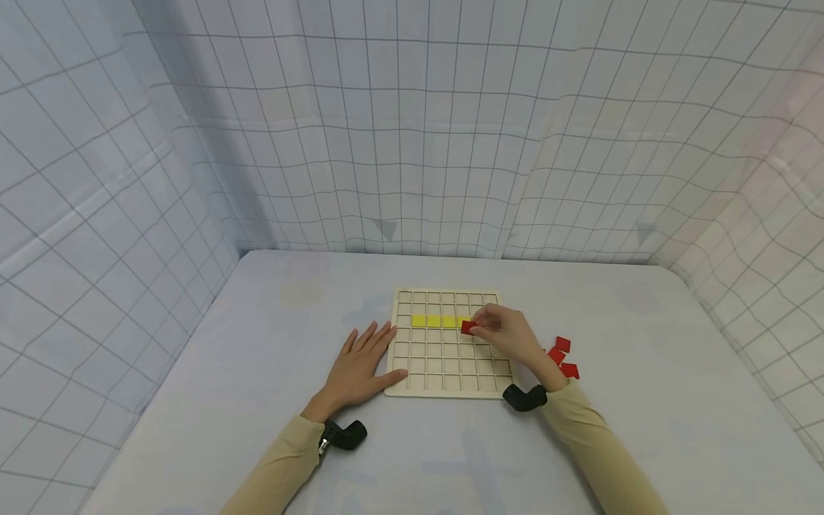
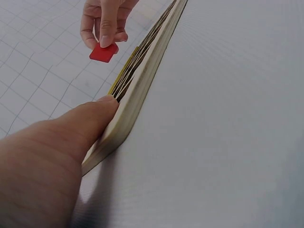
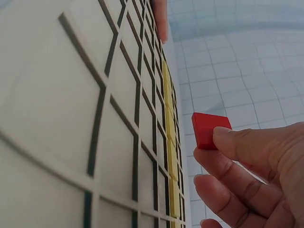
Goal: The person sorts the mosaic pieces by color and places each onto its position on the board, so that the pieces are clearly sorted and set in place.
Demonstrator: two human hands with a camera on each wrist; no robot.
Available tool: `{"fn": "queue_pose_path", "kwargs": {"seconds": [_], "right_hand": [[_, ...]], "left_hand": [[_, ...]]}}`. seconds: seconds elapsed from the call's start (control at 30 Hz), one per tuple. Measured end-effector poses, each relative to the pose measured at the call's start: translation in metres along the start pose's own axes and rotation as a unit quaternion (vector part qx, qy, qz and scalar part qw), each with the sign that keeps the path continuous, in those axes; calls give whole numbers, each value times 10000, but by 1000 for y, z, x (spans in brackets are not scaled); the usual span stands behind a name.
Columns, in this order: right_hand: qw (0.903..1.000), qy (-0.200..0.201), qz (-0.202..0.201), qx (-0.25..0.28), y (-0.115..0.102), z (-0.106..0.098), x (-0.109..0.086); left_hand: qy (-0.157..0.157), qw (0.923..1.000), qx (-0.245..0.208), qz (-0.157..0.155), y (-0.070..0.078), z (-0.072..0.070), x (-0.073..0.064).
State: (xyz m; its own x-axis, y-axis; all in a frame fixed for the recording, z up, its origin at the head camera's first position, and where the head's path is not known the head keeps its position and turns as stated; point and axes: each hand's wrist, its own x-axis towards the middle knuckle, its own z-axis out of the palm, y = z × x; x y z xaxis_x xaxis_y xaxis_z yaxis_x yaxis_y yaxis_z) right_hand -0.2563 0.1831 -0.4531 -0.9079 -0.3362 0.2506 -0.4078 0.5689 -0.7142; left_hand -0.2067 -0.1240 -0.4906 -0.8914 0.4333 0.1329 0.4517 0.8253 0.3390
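A pale wooden grid board [image 1: 450, 392] lies on the table, with a row of several yellow square tiles [image 1: 434, 321] set in its upper cells. Between thumb and fingers my right hand [image 1: 508, 333] pinches a red square tile [image 1: 468, 327], held over the board by the right end of the yellow row. The right wrist view shows that red tile [image 3: 209, 129] raised off the grid. My left hand [image 1: 362, 370] lies flat with fingers spread at the board's left edge. Its thumb [image 2: 92, 121] rests on the board's rim in the left wrist view.
Several loose red tiles [image 1: 563, 345] lie on the white table [image 1: 290, 300] to the right of the board, partly behind my right wrist. White curtains with a dark grid pattern [image 1: 412, 143] enclose the table at the back and sides.
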Motion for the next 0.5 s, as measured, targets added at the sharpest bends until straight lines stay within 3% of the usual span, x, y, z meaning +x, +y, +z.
{"fn": "queue_pose_path", "kwargs": {"seconds": [0.5], "right_hand": [[9995,-313,-70,-82,-23,25,18]], "left_hand": [[-34,10000,81,-42,-1,1,1]]}}
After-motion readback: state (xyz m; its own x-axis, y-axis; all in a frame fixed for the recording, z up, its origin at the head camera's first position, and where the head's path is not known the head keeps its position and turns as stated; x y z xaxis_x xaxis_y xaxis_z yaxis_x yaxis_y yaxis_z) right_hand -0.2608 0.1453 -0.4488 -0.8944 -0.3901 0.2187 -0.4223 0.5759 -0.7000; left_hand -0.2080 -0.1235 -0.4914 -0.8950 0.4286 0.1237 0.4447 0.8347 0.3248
